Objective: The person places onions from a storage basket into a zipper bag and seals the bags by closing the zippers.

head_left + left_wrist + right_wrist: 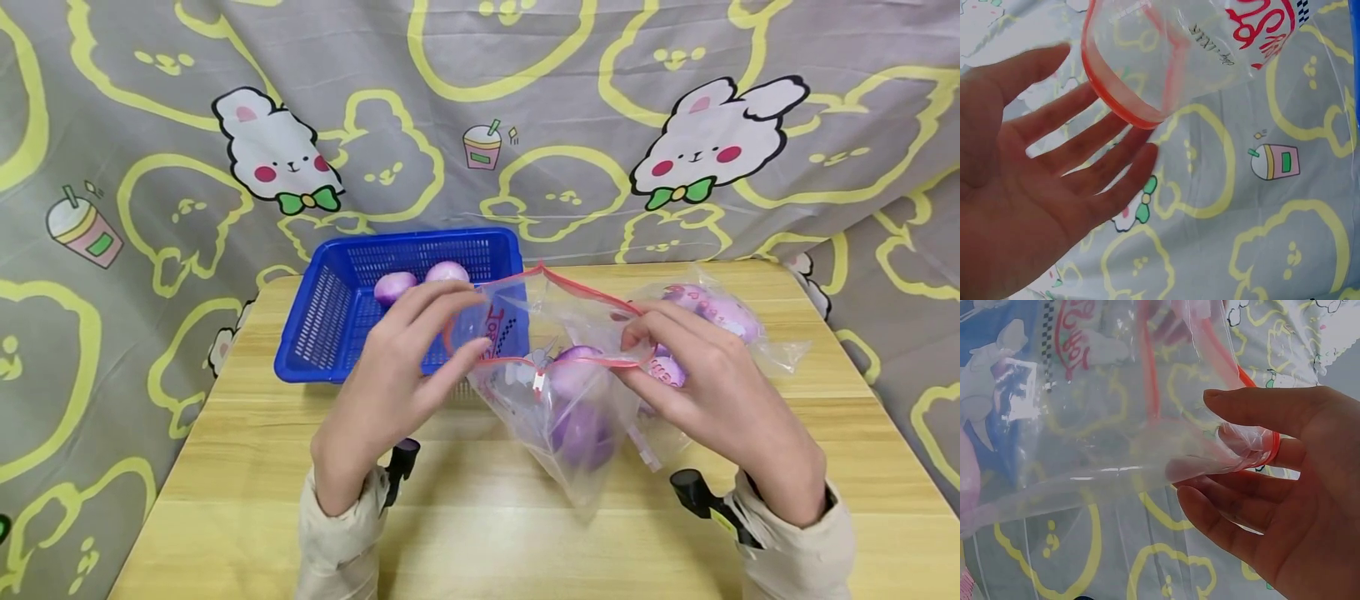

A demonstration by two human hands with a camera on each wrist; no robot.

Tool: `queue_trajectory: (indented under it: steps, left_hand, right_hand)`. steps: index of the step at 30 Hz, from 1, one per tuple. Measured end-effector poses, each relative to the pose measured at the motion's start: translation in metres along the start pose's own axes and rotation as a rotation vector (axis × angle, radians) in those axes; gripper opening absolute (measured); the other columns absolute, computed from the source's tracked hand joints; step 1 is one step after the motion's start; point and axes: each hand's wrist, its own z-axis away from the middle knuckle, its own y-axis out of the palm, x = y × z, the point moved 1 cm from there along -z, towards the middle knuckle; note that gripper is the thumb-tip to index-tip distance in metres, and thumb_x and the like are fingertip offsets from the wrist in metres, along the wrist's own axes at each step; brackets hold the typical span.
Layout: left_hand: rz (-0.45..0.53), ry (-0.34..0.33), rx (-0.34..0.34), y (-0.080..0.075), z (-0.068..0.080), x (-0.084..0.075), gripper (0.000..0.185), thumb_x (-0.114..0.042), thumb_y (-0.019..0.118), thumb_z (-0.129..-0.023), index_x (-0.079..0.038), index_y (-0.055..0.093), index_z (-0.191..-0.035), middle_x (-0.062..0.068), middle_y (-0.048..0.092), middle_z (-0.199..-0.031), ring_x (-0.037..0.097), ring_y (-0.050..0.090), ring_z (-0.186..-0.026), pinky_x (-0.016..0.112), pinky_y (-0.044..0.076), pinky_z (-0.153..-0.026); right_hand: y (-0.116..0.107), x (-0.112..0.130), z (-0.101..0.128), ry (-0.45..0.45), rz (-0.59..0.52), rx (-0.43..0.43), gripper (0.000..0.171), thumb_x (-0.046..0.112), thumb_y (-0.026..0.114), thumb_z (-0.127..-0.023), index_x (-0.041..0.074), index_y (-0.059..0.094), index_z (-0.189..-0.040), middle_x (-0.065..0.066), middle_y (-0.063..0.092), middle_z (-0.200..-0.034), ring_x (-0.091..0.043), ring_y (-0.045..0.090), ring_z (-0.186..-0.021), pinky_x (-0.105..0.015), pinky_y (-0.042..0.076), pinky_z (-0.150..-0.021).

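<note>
A clear zip bag with a red-edged mouth hangs between my hands, its mouth spread wide. Purple onions lie low inside it, blurred by the plastic. My left hand is at the bag's left rim; in the left wrist view its fingers are nearly straight against the red edge, thumb apart. On the other side my right hand holds the right corner of the mouth. The right wrist view shows its index finger hooked at the red rim, other fingers partly behind the plastic.
A blue basket behind my left hand contains two purple-and-white onions. At the right, beyond my right hand, lies another clear bag with several onions. The wooden table ends at a patterned cloth.
</note>
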Motion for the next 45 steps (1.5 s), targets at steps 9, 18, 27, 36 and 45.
queue_trajectory:
  steps: [9,18,27,36,45]
  left_hand:
    - [0.046,-0.026,-0.203,-0.002,-0.006,0.013,0.026,-0.01,0.068,-0.094,-0.002,0.067,-0.118,0.01,0.062,-0.126,0.02,0.057,-0.122,0.036,0.046,-0.102]
    - [0.028,-0.099,-0.201,0.005,-0.008,0.031,0.026,-0.011,0.067,-0.095,-0.004,0.066,-0.119,0.008,0.061,-0.128,0.017,0.056,-0.12,0.034,0.052,-0.094]
    - [-0.018,-0.195,-0.175,0.032,-0.004,0.073,0.027,-0.007,0.066,-0.093,-0.004,0.065,-0.12,0.011,0.062,-0.125,0.024,0.059,-0.114,0.038,0.052,-0.089]
    - [-0.157,-0.249,0.013,0.067,0.021,0.123,0.034,-0.014,0.066,-0.095,-0.002,0.059,-0.126,0.017,0.056,-0.129,0.034,0.05,-0.125,0.047,0.037,-0.11]
    - [-0.33,-0.229,0.183,0.077,0.013,0.137,0.042,-0.019,0.068,-0.093,-0.001,0.057,-0.129,0.022,0.054,-0.129,0.043,0.054,-0.111,0.057,0.048,-0.09]
  right_hand:
    - [0.001,-0.002,0.0,-0.009,0.012,0.006,0.023,0.033,0.067,-0.092,0.01,0.066,-0.095,-0.001,0.066,-0.101,-0.015,0.06,-0.092,-0.014,0.041,-0.087]
    - [-0.001,-0.002,0.001,-0.003,0.017,0.022,0.016,0.02,0.074,-0.085,0.011,0.065,-0.095,0.001,0.065,-0.1,-0.01,0.057,-0.089,-0.015,0.042,-0.081]
    - [0.002,-0.003,-0.002,-0.003,0.019,0.065,0.025,0.008,0.081,-0.076,0.011,0.064,-0.095,0.0,0.066,-0.101,-0.011,0.061,-0.088,-0.02,0.046,-0.079]
    - [0.007,-0.006,-0.003,-0.012,0.029,0.086,0.026,0.009,0.081,-0.077,0.011,0.063,-0.095,0.007,0.061,-0.09,-0.004,0.056,-0.079,-0.018,0.045,-0.071]
    - [0.009,-0.006,-0.002,-0.023,0.009,0.071,0.026,0.008,0.08,-0.076,0.011,0.064,-0.095,0.004,0.065,-0.095,-0.004,0.061,-0.081,-0.019,0.048,-0.073]
